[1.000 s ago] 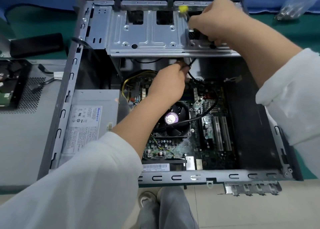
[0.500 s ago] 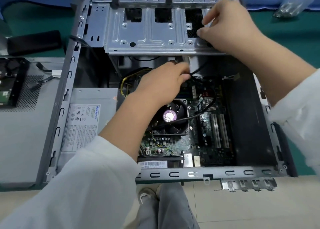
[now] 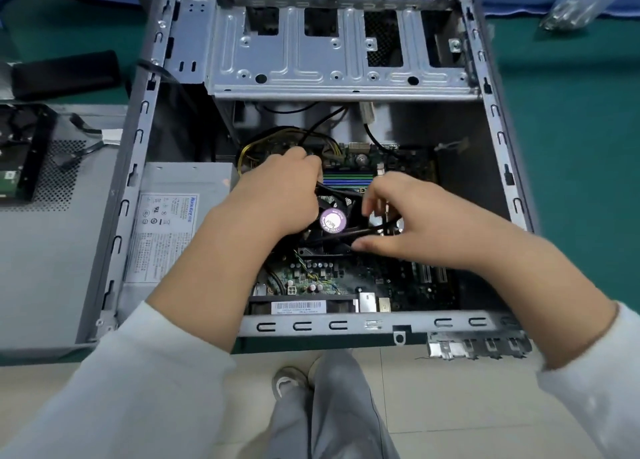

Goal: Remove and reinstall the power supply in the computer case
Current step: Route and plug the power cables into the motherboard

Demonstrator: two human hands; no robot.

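Both hands, left hand [image 3: 277, 195] and right hand [image 3: 412, 223], grip cable [image 3: 349, 233].

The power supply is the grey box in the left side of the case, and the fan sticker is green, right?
Not quite. The power supply is the grey box in the left side of the case, but the head view shows the fan sticker is purple, not green.

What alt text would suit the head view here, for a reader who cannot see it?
Two hands work over the CPU fan inside an open computer case: the right hand pinches a black cable crossing the fan, while the left hand grips cabling beside it. The grey power supply sits in the case's left bay.
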